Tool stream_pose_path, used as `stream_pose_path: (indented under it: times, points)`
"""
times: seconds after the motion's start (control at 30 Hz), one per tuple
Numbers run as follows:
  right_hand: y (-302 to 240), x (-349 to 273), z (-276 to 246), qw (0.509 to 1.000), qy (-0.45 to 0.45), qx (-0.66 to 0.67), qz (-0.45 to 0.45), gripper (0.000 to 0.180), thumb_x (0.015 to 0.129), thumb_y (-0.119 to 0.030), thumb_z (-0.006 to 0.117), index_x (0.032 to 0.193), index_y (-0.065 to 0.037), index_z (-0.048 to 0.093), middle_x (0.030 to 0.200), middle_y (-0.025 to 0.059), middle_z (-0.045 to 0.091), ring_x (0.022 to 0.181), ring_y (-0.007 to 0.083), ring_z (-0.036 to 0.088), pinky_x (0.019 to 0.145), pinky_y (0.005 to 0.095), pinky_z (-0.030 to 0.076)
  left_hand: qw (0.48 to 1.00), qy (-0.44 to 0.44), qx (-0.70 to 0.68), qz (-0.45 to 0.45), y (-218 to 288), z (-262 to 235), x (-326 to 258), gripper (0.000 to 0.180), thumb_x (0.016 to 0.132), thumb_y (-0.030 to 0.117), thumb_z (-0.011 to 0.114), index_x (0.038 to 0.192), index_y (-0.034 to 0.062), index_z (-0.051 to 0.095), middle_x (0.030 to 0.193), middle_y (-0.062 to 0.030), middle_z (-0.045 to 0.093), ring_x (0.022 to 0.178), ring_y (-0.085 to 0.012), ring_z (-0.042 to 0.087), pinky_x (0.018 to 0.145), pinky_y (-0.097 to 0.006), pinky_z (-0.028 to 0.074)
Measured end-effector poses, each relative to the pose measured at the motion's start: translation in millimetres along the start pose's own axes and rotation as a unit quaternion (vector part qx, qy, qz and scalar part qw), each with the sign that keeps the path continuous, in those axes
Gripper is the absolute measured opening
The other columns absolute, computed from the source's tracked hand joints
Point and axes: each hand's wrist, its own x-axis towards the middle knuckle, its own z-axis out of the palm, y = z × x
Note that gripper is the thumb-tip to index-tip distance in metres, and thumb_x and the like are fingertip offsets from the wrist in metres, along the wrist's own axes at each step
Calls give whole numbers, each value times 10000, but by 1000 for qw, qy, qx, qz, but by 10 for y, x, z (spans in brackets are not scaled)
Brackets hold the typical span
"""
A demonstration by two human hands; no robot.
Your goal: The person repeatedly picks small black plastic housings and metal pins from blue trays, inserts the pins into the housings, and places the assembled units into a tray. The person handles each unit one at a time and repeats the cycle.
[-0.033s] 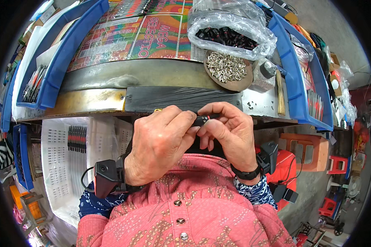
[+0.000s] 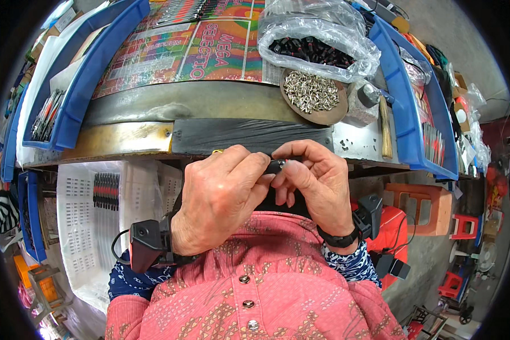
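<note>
Just off the bench's front edge, my two hands meet over a small black part (image 2: 275,166) with a bright spot at its right end. My left hand (image 2: 224,195) is closed round it, and most of the part is hidden behind those fingers. Thumb and forefinger of my right hand (image 2: 314,181) press together at its right end; its other fingers curl below. Whatever tiny piece the right fingertips may pinch is too covered to make out. Beyond my right hand, a round brown dish (image 2: 327,115) holds many small silvery metal pieces.
Behind the dish lies a clear plastic bag (image 2: 357,67) of black parts. Blue trays (image 2: 73,116) with slim black-and-red items flank the bench, the right tray (image 2: 405,119) beside a wooden handle (image 2: 385,127). A white basket (image 2: 76,226) stands at lower left, an orange stool (image 2: 436,218) at right.
My right thumb has shifted slightly over the right end of the black part, covering more of it. The left hand stays in place.
</note>
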Motion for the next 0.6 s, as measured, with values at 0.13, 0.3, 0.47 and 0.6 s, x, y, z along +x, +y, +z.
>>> stream_pose_path:
  times: [0.13,0.3,0.47,0.6]
  points:
    - [-35,11,0,1000,1,1,15,118,936,-77,651,1002,15,618,747,27,641,569,48,572,487,182,435,1000,-4,5,1,15,13,-5,231,708,-18,726,930,19,670,776,-105,642,660,-272,633,592,-354,503]
    - [66,8,109,996,57,37,-54,67,934,-51,647,920,-9,596,748,11,626,560,28,533,499,175,430,999,28,4,25,4,56,1,229,705,-25,727,925,11,674,780,-105,650,657,-270,636,589,-352,503]
    - [180,14,136,989,77,53,-111,56,939,-43,648,947,-11,602,775,12,635,585,32,540,508,177,436,998,47,-3,38,-20,86,38,205,734,24,695,934,18,651,742,-96,589,646,-275,623,567,-375,512]
    - [240,47,60,989,22,88,-120,107,953,-106,657,988,-14,613,772,30,650,582,60,574,499,179,435,997,19,-70,-10,-22,21,21,203,731,4,699,929,21,654,743,-113,595,651,-297,622,568,-382,509]
